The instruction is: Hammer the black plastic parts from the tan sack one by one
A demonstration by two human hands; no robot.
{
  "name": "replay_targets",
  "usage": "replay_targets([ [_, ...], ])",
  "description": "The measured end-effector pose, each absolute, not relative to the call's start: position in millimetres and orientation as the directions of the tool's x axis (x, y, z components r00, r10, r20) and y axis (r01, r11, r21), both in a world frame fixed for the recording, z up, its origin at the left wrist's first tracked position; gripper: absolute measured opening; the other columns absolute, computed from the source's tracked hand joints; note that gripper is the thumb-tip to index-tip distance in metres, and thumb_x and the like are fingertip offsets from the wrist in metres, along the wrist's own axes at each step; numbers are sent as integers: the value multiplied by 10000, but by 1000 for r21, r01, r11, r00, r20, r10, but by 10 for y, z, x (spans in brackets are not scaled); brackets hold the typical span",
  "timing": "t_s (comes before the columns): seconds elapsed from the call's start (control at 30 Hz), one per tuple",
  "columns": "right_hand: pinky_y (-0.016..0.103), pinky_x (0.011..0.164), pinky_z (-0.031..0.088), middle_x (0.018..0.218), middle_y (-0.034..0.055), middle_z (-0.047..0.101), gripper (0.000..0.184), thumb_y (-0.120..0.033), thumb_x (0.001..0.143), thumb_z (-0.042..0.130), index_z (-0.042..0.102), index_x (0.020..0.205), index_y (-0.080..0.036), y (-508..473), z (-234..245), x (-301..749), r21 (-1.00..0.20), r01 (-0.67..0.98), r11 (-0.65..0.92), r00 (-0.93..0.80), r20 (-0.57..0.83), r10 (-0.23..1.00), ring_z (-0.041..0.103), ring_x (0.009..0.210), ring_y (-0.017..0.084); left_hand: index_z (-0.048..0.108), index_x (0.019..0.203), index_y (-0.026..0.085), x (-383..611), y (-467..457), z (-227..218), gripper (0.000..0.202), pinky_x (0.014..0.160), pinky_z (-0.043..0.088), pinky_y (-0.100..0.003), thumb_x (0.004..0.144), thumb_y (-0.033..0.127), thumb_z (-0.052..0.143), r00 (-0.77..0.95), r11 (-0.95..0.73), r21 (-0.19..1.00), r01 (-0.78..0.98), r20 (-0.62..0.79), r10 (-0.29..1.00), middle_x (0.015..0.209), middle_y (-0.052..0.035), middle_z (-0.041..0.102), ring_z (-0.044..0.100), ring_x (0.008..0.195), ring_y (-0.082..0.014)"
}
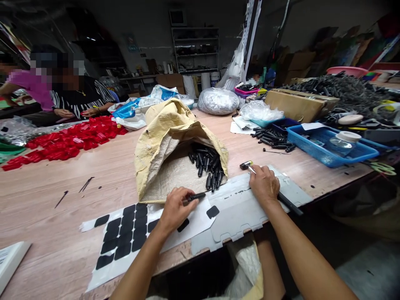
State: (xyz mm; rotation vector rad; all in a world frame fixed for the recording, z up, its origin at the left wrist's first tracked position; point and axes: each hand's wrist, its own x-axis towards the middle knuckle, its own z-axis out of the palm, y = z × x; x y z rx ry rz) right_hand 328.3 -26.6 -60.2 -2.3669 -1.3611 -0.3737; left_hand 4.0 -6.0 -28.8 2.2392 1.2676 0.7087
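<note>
Woven sack (168, 141) holds black plastic pieces (208, 164).

One woven sack (168, 137) lies open before me. The black plastic pieces (208, 164) in its mouth are heaped, a dozen or more. My left hand (175, 210) pinches one single black plastic piece (196, 196), and my right hand (264, 185) holds one small hammer (246, 165). In front of the sack, one white backing sheet (93, 277) carries roughly seventeen black pads (125, 239). Right of the sack I count one blue tray (325, 156) and one pair of scissors (383, 168). Beyond it to the left, two people (78, 98) sit.
</note>
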Motion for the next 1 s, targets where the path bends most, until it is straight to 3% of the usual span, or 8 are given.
replay_targets([
  [0.17,327,733,323,1042,94,637,322,-240,967,498,690,1226,-246,-271,-548,3331,-256,862,-437,505,363,783,537,933,220,710,982,232,11,-179,-460,143,824,425,-371,867,314,683,495,-516,586,625,213,842,900,-32,694,591,902,-241],
  [0.27,327,755,371,1061,95,652,372,-237,978,453,669,1281,-242,-370,-432,3293,-349,856,-382,505,406,762,570,942,221,708,1007,239,18,-164,-476,156,818,398,-379,881,330,692,502,-534,565,629,229,834,897,-26,692,582,883,-237],
  [0.37,333,827,449,1111,102,675,381,-268,976,454,654,1295,-209,-562,-300,3089,-556,815,-163,468,466,751,612,972,222,712,1008,251,18,-164,-460,139,830,380,-389,896,326,683,506,-534,562,632,222,833,919,-27,701,584,898,-240],
  [0.5,344,909,521,1130,90,711,335,-316,991,476,666,1243,-204,-853,-226,2616,-728,665,168,257,434,864,655,1043,213,721,1002,257,8,-167,-449,126,841,382,-387,893,310,685,505,-510,599,618,195,841,902,-26,690,588,921,-247],
  [0.73,310,875,546,1037,72,707,331,-243,1017,439,656,1266,-237,-1043,-235,2084,-663,690,291,81,470,879,678,982,190,733,988,265,-5,-179,-439,116,858,375,-395,889,303,686,498,-499,616,609,193,846,905,-23,669,578,939,-246],
  [0.87,293,849,540,1022,70,687,377,-212,1020,416,625,1333,-234,-1025,-255,2014,-570,779,260,52,473,879,674,962,186,729,954,256,-3,-170,-440,99,860,374,-389,859,266,702,472,-458,656,599,173,865,878,-14,661,581,926,-239],
  [1.0,275,773,536,968,57,682,372,-178,1002,415,663,1275,-229,-1009,-283,1995,-491,848,201,28,419,907,683,905,187,734,928,255,5,-154,-446,107,851,371,-380,823,238,727,453,-429,674,601,155,878,846,-3,660,585,909,-234],
])
